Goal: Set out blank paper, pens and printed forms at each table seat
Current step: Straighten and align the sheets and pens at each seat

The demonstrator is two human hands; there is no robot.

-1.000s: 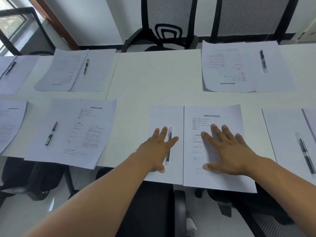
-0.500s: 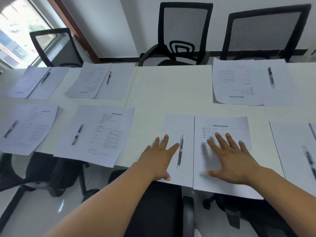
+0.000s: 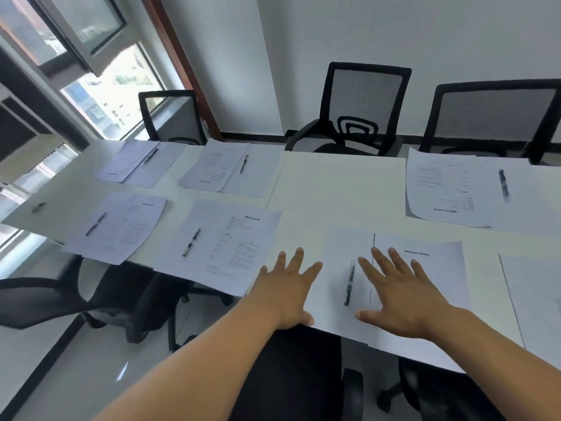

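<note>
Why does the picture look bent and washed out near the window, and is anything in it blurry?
Head view: the wide lens bows the table edges and leans the chairs; daylight from the window overexposes the panes and puts glare on the table's left end; both hands and the pen between them are slightly motion-blurred.

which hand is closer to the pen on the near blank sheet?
Right. The right hand lies flat just right of the pen, index finger almost beside it. The left hand lies further off, at the sheet's left edge.

I can read nothing here. The form point(image 3: 431, 262) right of the pen point(image 3: 349, 284) carries a dark heading line, and the other forms carry print, all too blurred to make out.
</note>
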